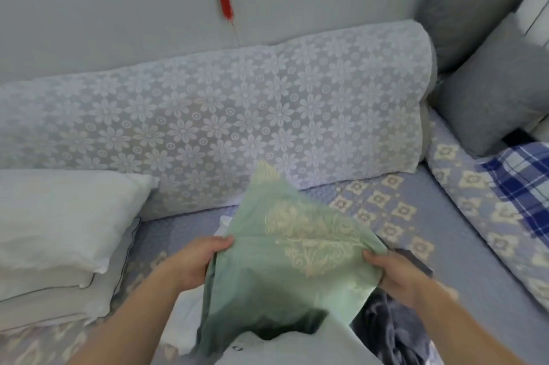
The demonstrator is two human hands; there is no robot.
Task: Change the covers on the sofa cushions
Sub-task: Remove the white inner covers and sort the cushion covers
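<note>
A pale green cushion cover (276, 269) with a cream embroidered pattern is held up over the sofa seat, its far corner pointing at the backrest. My left hand (199, 260) grips its left edge, thumb on top. My right hand (389, 272) grips its right edge. The cover's open lower end hangs over a white cushion insert (297, 347) at the bottom of the view. Two bare white cushions (59, 234) lie stacked on the seat at the left.
The sofa backrest (222, 124) wears a white lace flower cover. Grey cushions (490, 88) sit in the right corner beside a blue plaid cloth (523, 180). Dark crumpled fabric (392, 332) lies under my right forearm. The seat has a lilac quilted cover (386, 204).
</note>
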